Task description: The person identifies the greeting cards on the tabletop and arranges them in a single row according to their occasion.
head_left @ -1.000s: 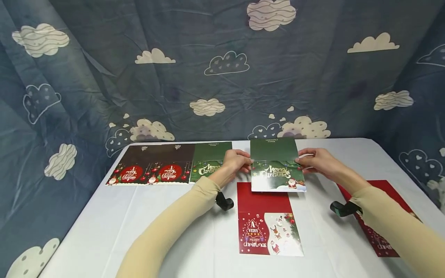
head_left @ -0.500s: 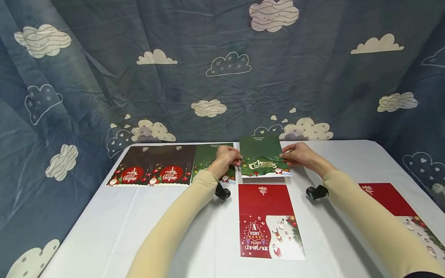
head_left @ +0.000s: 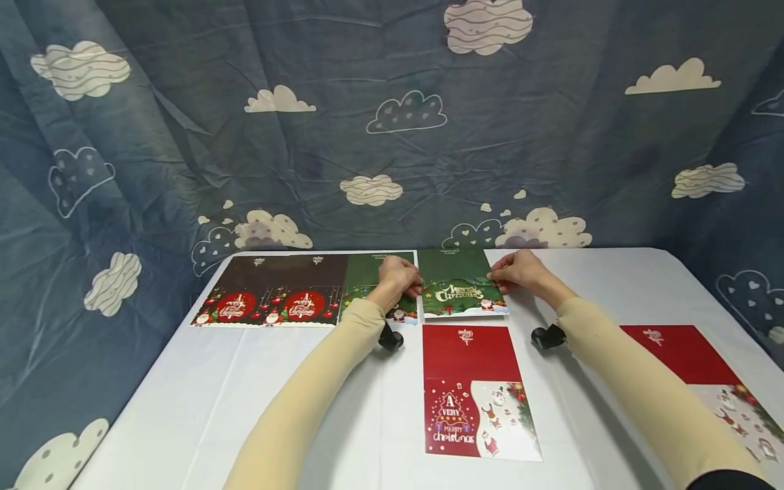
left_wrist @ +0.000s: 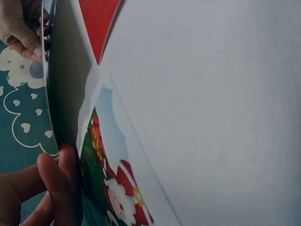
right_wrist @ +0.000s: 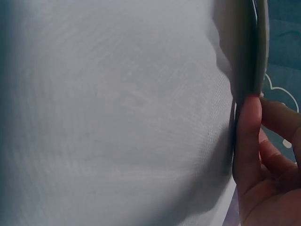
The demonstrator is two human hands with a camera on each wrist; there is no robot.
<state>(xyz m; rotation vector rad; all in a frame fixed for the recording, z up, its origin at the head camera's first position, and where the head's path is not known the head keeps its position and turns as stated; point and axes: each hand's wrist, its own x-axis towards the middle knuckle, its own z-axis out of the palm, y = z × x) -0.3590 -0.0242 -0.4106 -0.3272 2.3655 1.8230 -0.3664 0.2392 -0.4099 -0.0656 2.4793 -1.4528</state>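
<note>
The left hand (head_left: 398,275) and the right hand (head_left: 520,269) are both grasping one unfolded green card (head_left: 459,282), each of them pinching one side edge between thumb and fingers. This green card is near the far edge of the white table (head_left: 275,388), with its gold "Merry Christmas" lettering toward the person. It is a little raised from the cloth, and a shadow lies below it.

Just beside it, to the left, lies a second green card (head_left: 363,272), which the left hand partly covers in the head view. A dark brown card (head_left: 309,289) comes next in this row, and another dark card (head_left: 235,289) is at its end. Nearer to the person, in front of the held card, a red card (head_left: 474,395) lies flat. Farther right is another red card (head_left: 680,354), partly hidden by the right sleeve (head_left: 649,388). A blue-grey curtain with clouds (head_left: 306,163) hangs behind.
</note>
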